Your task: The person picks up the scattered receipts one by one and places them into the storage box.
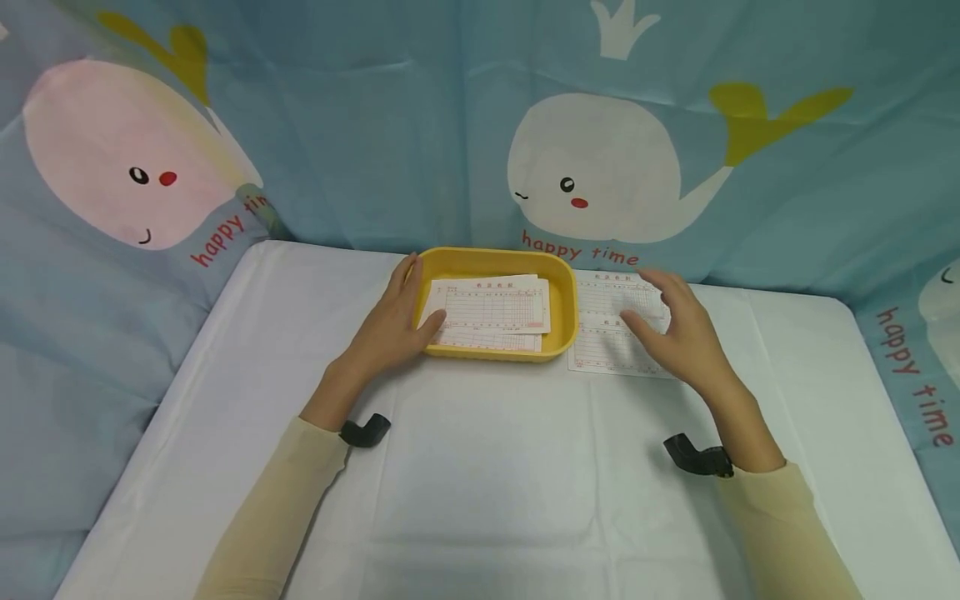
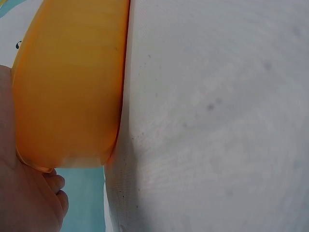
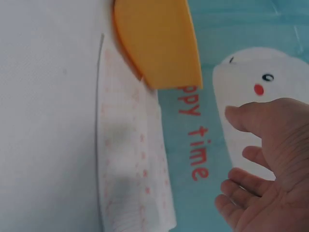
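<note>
A yellow plastic tray [image 1: 495, 355] stands on the white-covered table with several printed paper slips [image 1: 491, 307] lying overlapped inside it. My left hand [image 1: 390, 325] holds the tray's left end, thumb over the rim and fingers along the outer side. In the left wrist view, the tray's outer wall [image 2: 72, 82] fills the space beside the palm. More printed slips [image 1: 607, 354] lie flat on the table right of the tray. Over these hovers my right hand [image 1: 678, 333], thumb and fingers spread apart with nothing between them. The right wrist view shows the slips [image 3: 135, 164] below that hand.
Behind the table hangs a blue curtain [image 1: 360, 150] printed with whales, close to the tray's back edge. White cloth [image 1: 487, 467] covers the table in front of the tray. A dark band [image 1: 697, 457] sits on the right wrist, and another [image 1: 365, 431] on the left.
</note>
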The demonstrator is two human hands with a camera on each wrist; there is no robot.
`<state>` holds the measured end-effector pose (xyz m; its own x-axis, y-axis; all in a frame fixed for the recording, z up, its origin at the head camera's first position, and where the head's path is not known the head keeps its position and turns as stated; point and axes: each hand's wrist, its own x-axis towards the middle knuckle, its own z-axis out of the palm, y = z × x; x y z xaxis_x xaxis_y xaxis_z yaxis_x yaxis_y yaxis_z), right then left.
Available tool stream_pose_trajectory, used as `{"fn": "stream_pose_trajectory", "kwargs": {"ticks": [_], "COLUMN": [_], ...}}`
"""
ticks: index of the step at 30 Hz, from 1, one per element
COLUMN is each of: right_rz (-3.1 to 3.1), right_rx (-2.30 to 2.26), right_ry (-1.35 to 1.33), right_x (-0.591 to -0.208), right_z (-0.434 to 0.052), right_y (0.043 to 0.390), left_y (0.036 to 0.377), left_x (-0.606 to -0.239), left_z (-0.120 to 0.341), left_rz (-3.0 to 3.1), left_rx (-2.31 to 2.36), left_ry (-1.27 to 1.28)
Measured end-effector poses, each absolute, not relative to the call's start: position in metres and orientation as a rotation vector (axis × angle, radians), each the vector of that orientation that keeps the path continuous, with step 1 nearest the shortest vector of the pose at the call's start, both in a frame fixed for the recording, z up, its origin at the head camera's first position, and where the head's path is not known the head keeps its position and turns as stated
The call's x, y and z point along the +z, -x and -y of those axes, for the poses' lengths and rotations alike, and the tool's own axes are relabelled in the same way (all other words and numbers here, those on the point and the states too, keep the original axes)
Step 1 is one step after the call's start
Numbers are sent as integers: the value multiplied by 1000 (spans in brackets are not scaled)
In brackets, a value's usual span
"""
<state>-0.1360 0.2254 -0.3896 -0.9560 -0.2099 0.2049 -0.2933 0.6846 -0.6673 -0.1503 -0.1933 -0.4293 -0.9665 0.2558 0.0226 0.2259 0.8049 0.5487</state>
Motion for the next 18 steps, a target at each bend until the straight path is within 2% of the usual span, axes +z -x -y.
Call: {"fn": "stream_pose_trajectory", "kwargs": {"ticks": [7, 18], "right_rz": [2870, 2905], "right_rx": [1128, 1064], "right_ry": [-272, -196], "right_x": [-410, -428], "right_z": [-242, -254], "right_y": [126, 118], "left_y": [151, 148], "left_x": [-427, -426], "left_z": [192, 193], "left_rz": [-2927, -2925], "left_rx": [902, 895], "left_ry": [-432, -399]}}
